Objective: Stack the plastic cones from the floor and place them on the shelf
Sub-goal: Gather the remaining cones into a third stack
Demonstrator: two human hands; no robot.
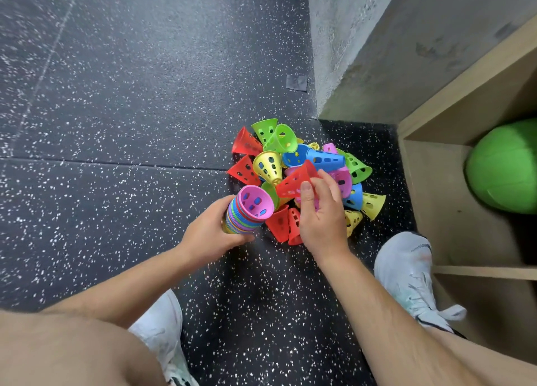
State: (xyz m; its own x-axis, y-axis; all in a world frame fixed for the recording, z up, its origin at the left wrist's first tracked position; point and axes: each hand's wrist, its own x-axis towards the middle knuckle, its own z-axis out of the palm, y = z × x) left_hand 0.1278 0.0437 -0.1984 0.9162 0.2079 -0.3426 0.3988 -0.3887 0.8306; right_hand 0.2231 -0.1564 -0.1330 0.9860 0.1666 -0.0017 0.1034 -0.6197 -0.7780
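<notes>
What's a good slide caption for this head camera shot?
Left hand grips stack of cones; right hand lifts red cone from pile.

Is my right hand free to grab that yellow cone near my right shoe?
Probably not yet: the right hand is pinching a red cone. The yellow cone lies just beside it, uncovered.

Nested multicoloured cone stack, pink-topped, tilted beside loose perforated cones heaped on floor.
</notes>
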